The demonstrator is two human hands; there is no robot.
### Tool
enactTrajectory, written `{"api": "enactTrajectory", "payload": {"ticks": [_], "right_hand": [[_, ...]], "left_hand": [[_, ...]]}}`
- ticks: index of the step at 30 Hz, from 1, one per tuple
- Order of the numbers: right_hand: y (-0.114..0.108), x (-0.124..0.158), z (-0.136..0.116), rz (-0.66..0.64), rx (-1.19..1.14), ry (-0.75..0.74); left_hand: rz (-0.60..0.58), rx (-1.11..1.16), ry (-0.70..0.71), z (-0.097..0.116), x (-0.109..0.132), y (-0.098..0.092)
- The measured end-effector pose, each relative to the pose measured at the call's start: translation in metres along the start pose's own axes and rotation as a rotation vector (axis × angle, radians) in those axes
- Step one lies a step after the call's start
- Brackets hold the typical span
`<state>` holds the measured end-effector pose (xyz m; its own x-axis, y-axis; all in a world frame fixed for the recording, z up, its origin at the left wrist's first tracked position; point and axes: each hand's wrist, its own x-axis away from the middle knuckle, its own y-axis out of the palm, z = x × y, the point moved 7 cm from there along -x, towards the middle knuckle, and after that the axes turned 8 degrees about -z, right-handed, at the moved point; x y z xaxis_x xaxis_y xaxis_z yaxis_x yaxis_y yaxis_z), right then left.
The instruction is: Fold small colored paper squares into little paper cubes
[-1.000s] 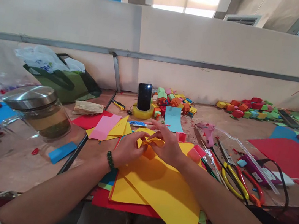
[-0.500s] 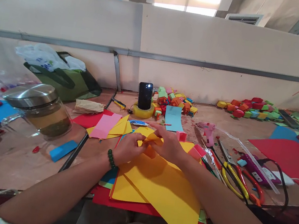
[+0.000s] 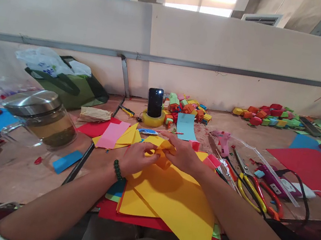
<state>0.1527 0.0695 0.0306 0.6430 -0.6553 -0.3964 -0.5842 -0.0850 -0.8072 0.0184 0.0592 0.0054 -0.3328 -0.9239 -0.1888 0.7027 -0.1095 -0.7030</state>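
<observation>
Both of my hands meet over a stack of yellow paper sheets at the table's near middle. My left hand, with a green bead bracelet on the wrist, pinches one side of a small folded orange-yellow paper piece. My right hand grips the other side of the same piece with curled fingers. Red and blue sheets lie under the yellow stack.
A glass jar with a metal lid stands at left. A phone is propped in a yellow tape roll. Piles of small coloured paper cubes lie behind. A pink glue gun and yellow-handled scissors lie at right.
My hands have kept hold of the small folded paper and worked it slightly; the fold has turned a little between the fingers. Nothing else on the table has moved.
</observation>
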Motion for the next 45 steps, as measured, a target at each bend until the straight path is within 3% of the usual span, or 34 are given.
{"api": "enactTrajectory", "payload": {"ticks": [3, 7, 12, 20, 23, 26, 30, 38, 45], "right_hand": [[-0.003, 0.0, 0.003, -0.036, -0.037, 0.065], [0.0, -0.001, 0.001, -0.031, -0.048, 0.027], [0.011, -0.002, -0.002, -0.033, -0.029, -0.036], [0.015, -0.004, 0.004, -0.023, 0.015, 0.028], [0.011, -0.004, 0.008, 0.03, -0.083, 0.096], [0.003, -0.002, 0.02, 0.11, -0.224, 0.266], [0.011, -0.004, 0.034, 0.024, -0.396, 0.436], [0.02, -0.007, 0.044, 0.119, -0.755, 0.474], [0.021, -0.007, 0.038, -0.003, -0.872, 0.462]], "left_hand": [[0.065, 0.012, 0.027, 0.0, 0.0, -0.005], [0.1, 0.058, 0.065, -0.001, -0.001, -0.006], [0.039, -0.029, 0.029, -0.005, -0.002, 0.002], [-0.003, 0.015, 0.011, -0.005, -0.005, 0.006], [0.04, 0.06, 0.026, -0.005, -0.007, 0.003], [0.152, 0.093, -0.005, -0.009, -0.007, -0.007], [0.225, 0.048, -0.032, -0.012, -0.007, -0.013], [0.203, 0.178, -0.043, -0.014, -0.009, -0.003], [0.167, 0.252, -0.041, -0.013, -0.01, -0.006]]}}
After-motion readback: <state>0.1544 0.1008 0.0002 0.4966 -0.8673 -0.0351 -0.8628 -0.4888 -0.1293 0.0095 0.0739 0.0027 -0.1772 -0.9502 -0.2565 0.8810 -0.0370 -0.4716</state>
